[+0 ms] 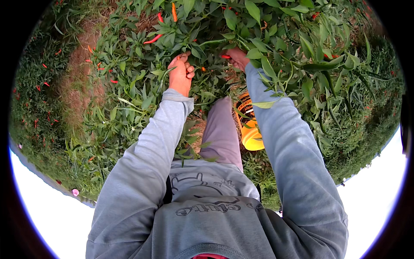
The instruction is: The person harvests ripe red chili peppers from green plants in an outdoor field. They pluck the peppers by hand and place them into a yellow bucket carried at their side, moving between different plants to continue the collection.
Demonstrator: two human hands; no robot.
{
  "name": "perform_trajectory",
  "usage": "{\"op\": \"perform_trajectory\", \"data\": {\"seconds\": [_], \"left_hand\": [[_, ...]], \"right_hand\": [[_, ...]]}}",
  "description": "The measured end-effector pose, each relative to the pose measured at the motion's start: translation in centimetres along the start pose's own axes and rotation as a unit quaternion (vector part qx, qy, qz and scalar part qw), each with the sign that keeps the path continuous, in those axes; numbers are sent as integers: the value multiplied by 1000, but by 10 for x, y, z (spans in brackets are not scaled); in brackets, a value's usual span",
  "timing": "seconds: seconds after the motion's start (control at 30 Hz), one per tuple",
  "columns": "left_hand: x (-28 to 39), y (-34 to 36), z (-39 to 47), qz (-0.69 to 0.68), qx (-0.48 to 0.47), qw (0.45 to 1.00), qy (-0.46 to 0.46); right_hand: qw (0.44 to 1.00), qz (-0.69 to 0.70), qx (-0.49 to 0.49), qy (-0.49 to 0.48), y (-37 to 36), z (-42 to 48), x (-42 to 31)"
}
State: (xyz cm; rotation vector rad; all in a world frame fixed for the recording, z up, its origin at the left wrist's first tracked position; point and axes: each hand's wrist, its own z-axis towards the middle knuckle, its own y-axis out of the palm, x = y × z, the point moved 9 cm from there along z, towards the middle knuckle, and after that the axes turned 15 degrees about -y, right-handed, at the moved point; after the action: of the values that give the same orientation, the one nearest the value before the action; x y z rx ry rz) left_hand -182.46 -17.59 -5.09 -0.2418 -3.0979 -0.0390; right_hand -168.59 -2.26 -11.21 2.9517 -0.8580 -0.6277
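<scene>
Among the leaves of a chili pepper plant (207,85), my left hand (181,75) has its fingers curled. A bit of orange-red, apparently a chili pepper, shows between them; most of it is hidden. To the right, my right hand (237,58) is partly covered by leaves, and a red chili pepper (225,56) sticks out from its fingers. A long green chili (213,41) hangs just above and between the hands. Beyond my left hand are a bent red chili (153,39) and an orange chili (174,12), both among foliage.
A yellow bucket (253,141) with dark printing stands below my right forearm, partly hidden by the sleeve and leaves. My leg (222,129) is beside it. Green chilies (329,82) hang thickly at right. A bare soil path (82,74) runs along the left, with more chili plants beyond.
</scene>
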Motion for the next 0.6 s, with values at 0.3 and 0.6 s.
{"op": "perform_trajectory", "data": {"seconds": [0.3,0.6], "left_hand": [[-9,37,-66,39,-161,986,-13],[-50,64,-163,-90,-333,935,-79]], "right_hand": [[935,222,-209,-178,58,-98,-64],[880,186,154,-409,60,-262,-98]]}}
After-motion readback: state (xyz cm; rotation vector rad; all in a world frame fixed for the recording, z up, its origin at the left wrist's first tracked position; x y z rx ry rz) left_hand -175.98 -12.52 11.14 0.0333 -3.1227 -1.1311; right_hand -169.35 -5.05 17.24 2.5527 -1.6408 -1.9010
